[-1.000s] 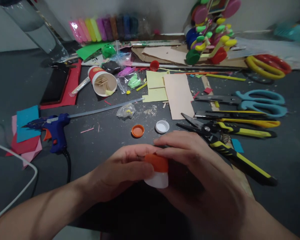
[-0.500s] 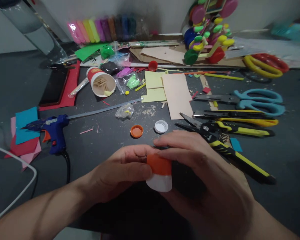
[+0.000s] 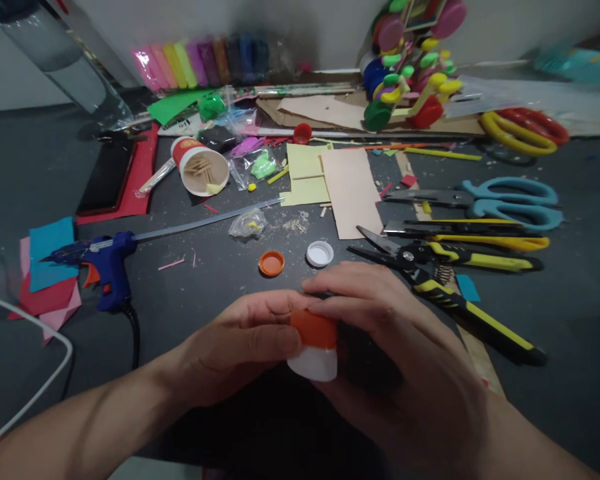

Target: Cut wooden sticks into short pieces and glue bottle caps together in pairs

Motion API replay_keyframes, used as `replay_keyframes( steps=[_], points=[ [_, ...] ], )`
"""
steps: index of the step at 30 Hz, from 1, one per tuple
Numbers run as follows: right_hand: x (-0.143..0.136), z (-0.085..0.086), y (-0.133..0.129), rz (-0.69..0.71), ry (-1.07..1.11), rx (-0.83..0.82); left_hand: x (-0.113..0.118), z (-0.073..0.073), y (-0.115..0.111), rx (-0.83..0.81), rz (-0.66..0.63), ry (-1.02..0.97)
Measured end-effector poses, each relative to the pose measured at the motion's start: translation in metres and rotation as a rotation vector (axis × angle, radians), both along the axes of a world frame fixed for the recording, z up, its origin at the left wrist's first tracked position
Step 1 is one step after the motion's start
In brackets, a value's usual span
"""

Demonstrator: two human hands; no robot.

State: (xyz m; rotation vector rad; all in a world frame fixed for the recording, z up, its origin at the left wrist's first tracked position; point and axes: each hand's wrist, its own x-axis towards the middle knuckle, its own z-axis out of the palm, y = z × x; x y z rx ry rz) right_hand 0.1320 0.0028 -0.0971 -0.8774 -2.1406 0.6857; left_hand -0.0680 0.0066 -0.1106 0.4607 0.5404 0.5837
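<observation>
An orange and white piece (image 3: 314, 343) is held between my two hands near the bottom centre, its orange part above the white. My left hand (image 3: 247, 340) grips it from the left, thumb on the orange part. My right hand (image 3: 390, 340) curves round its right side, fingertips at the top edge and the lower part of the hand beneath. Just beyond my fingers lie an orange cap (image 3: 271, 263) and a white cap (image 3: 320, 254) on the dark table (image 3: 180, 293).
At left are a blue glue gun (image 3: 111, 267), its cord, and a phone (image 3: 109, 175). Pliers (image 3: 460, 307) and blue-handled scissors (image 3: 515, 200) lie right. Behind are a paper cup (image 3: 200, 167), paper sheets (image 3: 355, 193), coloured clay packs and a colourful model (image 3: 410, 73).
The view has shifted slightly, so the table items appear a little further left. Both hands keep nearly the same hold on the orange and white piece.
</observation>
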Motion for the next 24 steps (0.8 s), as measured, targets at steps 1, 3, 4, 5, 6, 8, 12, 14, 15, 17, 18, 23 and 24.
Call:
replay_keyframes(
  steps=[1,3,4,5,6,8,12,14,15,17,18,23,24],
  points=[
    [-0.0001,-0.0001,-0.0003,0.001,-0.003,-0.001,-0.0001,-0.0001,-0.0001,-0.002,-0.002,0.009],
    [-0.0003,-0.0001,-0.0011,-0.002,-0.003,0.000,-0.0001,-0.0006,-0.0005,-0.010,-0.003,0.038],
    [-0.0005,0.0001,-0.0015,-0.003,-0.004,0.000,-0.0001,-0.0010,-0.0007,-0.009,0.000,0.055],
    [-0.0007,0.0003,-0.0018,0.000,-0.004,0.000,-0.0001,-0.0015,-0.0010,-0.003,0.002,0.074],
    [-0.0009,0.0006,-0.0019,0.001,-0.002,0.000,-0.0002,-0.0018,-0.0012,0.000,0.002,0.092],
    [-0.0012,0.0014,-0.0016,0.001,-0.006,0.000,-0.0003,-0.0021,-0.0012,0.001,0.000,0.103],
    [-0.0008,0.0016,-0.0003,0.002,-0.014,-0.001,-0.0005,-0.0008,-0.0008,-0.019,-0.019,0.049],
    [-0.0002,0.0009,-0.0004,-0.001,-0.015,0.005,-0.0004,-0.0005,-0.0011,-0.036,-0.020,0.036],
    [0.0000,0.0005,-0.0006,-0.002,-0.016,0.007,-0.0003,-0.0007,-0.0014,-0.045,-0.018,0.031],
    [0.0003,-0.0001,-0.0015,0.001,-0.013,0.004,-0.0003,-0.0016,-0.0018,-0.051,-0.008,0.025],
    [0.0002,-0.0002,-0.0019,0.005,-0.006,0.002,-0.0004,-0.0022,-0.0020,-0.048,-0.003,0.027],
    [-0.0006,0.0007,-0.0026,0.006,0.003,0.008,-0.0014,-0.0032,-0.0019,-0.031,-0.004,0.070],
    [-0.0006,0.0009,-0.0023,0.006,-0.001,0.010,-0.0014,-0.0029,-0.0020,-0.033,-0.006,0.077]
  ],
)
